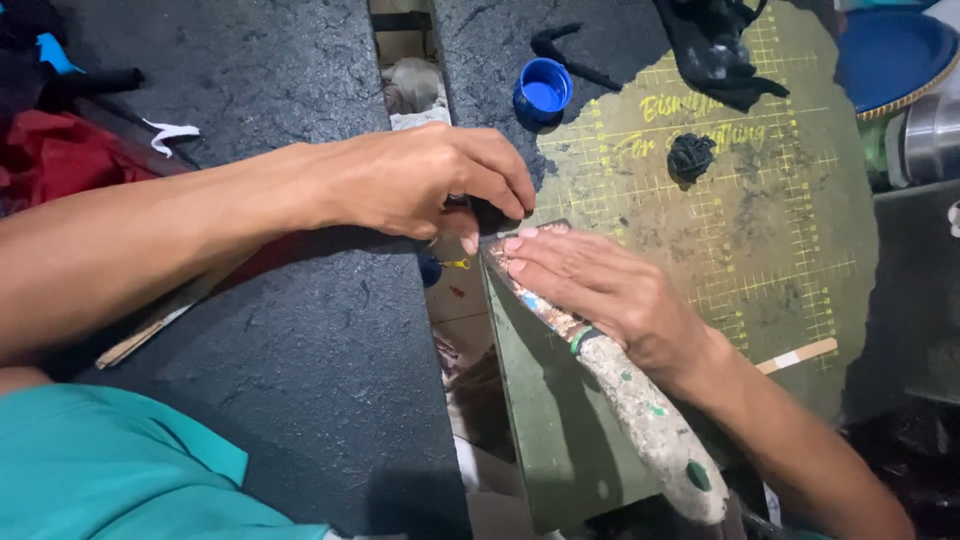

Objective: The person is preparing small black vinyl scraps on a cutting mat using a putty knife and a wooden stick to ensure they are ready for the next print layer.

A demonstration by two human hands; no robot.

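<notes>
My left hand (420,180) pinches a small dark piece (492,215) at the green cutting mat (780,250) corner; my right hand (600,290) lies open, flat on the paint-flecked tool (640,400), which I should keep steady

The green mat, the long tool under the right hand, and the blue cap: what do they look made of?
Green mat: likely flexible plastic, matte, with a printed yellow grid, worn and black-stained. Long tool: handle looks like wood or plastic under crusted pale coating with green specks; uncertain. Blue cap: glossy moulded plastic. Right hand presses the tool flat.
</notes>
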